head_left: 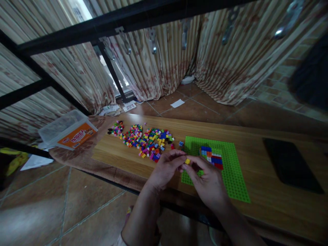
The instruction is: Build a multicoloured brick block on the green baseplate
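Fingertips of my left hand point(165, 169) and my right hand point(208, 179) meet in a pinch around a small yellow toy brick point(188, 161). Only part of the brick shows between the fingers. Below and to the right lies a green studded baseplate point(237, 181). A built block of blue, white, orange and red bricks point(214, 160) stands on it, partly hidden behind my right hand. Left of my hands spreads a pile of loose multicoloured bricks point(153, 136). One dark brick with a light blue face point(180, 144) sits beside the baseplate's edge.
A wooden board point(253, 136) bears the bricks and baseplate. At its right lies a flat black tablet-like object point(290, 164). A clear plastic box point(69, 128) with an orange label stands at the left end. Black metal bars point(107, 25) and patterned curtains point(166, 61) are behind.
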`<state>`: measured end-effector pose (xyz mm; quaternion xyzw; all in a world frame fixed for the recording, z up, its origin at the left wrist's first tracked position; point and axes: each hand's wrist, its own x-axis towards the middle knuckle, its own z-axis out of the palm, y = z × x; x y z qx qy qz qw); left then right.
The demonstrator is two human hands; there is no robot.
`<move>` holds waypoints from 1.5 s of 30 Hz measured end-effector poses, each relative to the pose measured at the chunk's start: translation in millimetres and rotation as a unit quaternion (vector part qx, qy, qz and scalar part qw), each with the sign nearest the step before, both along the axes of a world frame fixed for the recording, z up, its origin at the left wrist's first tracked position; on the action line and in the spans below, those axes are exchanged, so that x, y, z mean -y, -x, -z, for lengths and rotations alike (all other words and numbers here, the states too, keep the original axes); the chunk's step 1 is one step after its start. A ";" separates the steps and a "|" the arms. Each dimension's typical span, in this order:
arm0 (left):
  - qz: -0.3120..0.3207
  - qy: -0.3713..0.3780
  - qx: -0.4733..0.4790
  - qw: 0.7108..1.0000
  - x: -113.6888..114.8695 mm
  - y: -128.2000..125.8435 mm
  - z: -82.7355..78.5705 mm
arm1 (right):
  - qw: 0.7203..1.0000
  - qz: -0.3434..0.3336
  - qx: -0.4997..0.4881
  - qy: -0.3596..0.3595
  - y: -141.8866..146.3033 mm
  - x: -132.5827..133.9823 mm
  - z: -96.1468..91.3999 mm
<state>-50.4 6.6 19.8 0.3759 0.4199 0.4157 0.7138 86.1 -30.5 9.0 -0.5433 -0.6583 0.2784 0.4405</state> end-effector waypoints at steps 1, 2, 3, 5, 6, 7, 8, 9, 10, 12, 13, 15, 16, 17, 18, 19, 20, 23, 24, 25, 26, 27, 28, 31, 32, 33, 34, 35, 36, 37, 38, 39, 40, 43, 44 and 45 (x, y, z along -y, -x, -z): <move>0.002 -0.004 -0.005 1.000 -0.2 -1.1 0.6 | 1.000 -0.005 -0.002 -0.002 -0.3 -0.1 0.0; 0.005 -0.006 -0.010 1.000 -0.4 -1.9 1.2 | 1.000 -0.009 -0.004 -0.004 -0.5 -0.1 0.1; 0.006 -0.004 -0.012 1.000 -0.5 -2.4 1.8 | 1.000 -0.012 -0.005 -0.005 -0.5 -0.1 0.1; 0.003 0.010 -0.003 1.000 -0.5 -2.5 3.0 | 1.000 -0.015 -0.011 -0.001 -0.1 -0.4 0.4; -0.002 0.020 0.008 1.000 -0.5 -2.1 3.4 | 1.000 -0.016 -0.019 0.002 0.3 -0.6 0.6; -0.008 0.030 0.021 0.999 -0.5 -1.5 3.6 | 0.999 -0.016 -0.029 0.005 0.8 -0.8 0.7; -0.012 0.037 0.033 0.999 -0.5 -0.7 3.6 | 0.999 -0.018 -0.040 0.009 1.3 -1.1 0.7; -0.015 0.042 0.044 0.998 -0.5 0.4 3.4 | 0.998 -0.019 -0.053 0.014 2.0 -1.5 0.8; -0.018 0.045 0.052 0.997 -0.6 1.6 3.1 | 0.997 -0.022 -0.066 0.020 2.6 -1.8 0.8; -0.026 0.053 0.057 0.997 -0.8 4.4 2.0 | 0.995 -0.031 -0.091 0.035 4.1 -2.6 1.2; -0.029 0.058 0.056 0.996 -1.0 5.8 1.4 | 0.993 -0.036 -0.106 0.042 5.0 -2.9 1.6; -0.033 0.069 0.052 0.996 -1.5 8.5 0.3 | 0.987 -0.045 -0.143 0.055 7.0 -3.6 2.8; -0.033 0.074 0.050 0.995 -2.0 9.5 0.0 | 0.984 -0.047 -0.162 0.060 8.0 -4.0 3.8; -0.032 0.075 0.046 0.996 -2.5 10.2 0.1 | 0.981 -0.048 -0.177 0.066 9.1 -4.6 5.0; -0.035 0.071 0.040 0.996 -3.1 10.7 0.6 | 0.979 -0.047 -0.186 0.070 10.0 -5.3 6.5; -0.040 0.062 0.025 0.997 -3.9 10.9 1.7 | 0.979 -0.042 -0.185 0.073 10.7 -6.2 8.4; -0.051 0.048 -0.004 0.998 -4.7 11.0 3.2 | 0.982 -0.032 -0.172 0.072 11.1 -7.3 10.6; -0.100 -0.047 -0.186 0.976 -6.6 11.4 9.3 | 0.996 0.020 -0.070 0.050 11.2 -11.2 19.2; -0.111 -0.089 -0.261 0.955 -6.9 11.8 11.3 | 0.998 0.032 -0.022 0.039 11.2 -12.4 22.5; -0.116 -0.130 -0.329 0.928 -7.0 12.4 13.1 | 0.998 0.038 0.027 0.029 11.3 -13.4 26.0; -0.117 -0.165 -0.384 0.901 -7.0 13.2 14.5 | 0.996 0.038 0.075 0.021 11.7 -14.0 29.4; -0.115 -0.192 -0.426 0.877 -7.0 14.0 15.7 | 0.992 0.033 0.118 0.016 12.4 -14.4 32.8; -0.112 -0.209 -0.458 0.857 -7.3 14.8 16.6 | 0.987 0.028 0.157 0.014 13.5 -14.7 35.8; -0.113 -0.236 -0.523 0.811 -9.8 16.4 18.8 | 0.972 0.024 0.232 0.015 17.2 -15.5 42.4; -0.113 -0.242 -0.540 0.798 -11.4 16.7 19.6 | 0.969 0.027 0.244 0.015 18.1 -16.3 43.7; -0.111 -0.246 -0.554 0.788 -13.3 16.8 20.5 | 0.967 0.030 0.252 0.016 18.7 -17.5 44.5; -0.108 -0.249 -0.566 0.778 -15.3 16.7 21.4 | 0.966 0.033 0.256 0.016 19.1 -18.9 45.1; -0.106 -0.250 -0.577 0.771 -17.5 16.7 22.3 | 0.966 0.035 0.257 0.016 19.3 -20.4 45.6; -0.104 -0.250 -0.585 0.764 -19.5 16.6 23.2 | 0.966 0.037 0.256 0.016 19.4 -21.9 45.9; -0.102 -0.251 -0.592 0.759 -21.5 16.7 23.9 | 0.966 0.039 0.254 0.015 19.6 -23.1 46.2; -0.100 -0.254 -0.597 0.755 -23.2 16.8 24.4 | 0.967 0.041 0.252 0.014 19.9 -24.0 46.5; -0.098 -0.258 -0.600 0.751 -24.6 17.1 24.8 | 0.967 0.042 0.250 0.013 20.3 -24.5 46.8; -0.098 -0.264 -0.601 0.748 -25.7 17.6 24.9 | 0.968 0.043 0.248 0.010 20.9 -24.4 47.0; -0.107 -0.275 -0.603 0.741 -28.2 19.8 24.6 | 0.969 0.045 0.243 -0.002 22.8 -21.4 46.6; -0.113 -0.274 -0.604 0.740 -29.0 20.7 24.3 | 0.970 0.046 0.240 -0.006 23.3 -19.8 45.9; -0.116 -0.271 -0.606 0.739 -30.0 21.7 23.9 | 0.970 0.047 0.238 -0.009 23.8 -18.2 45.1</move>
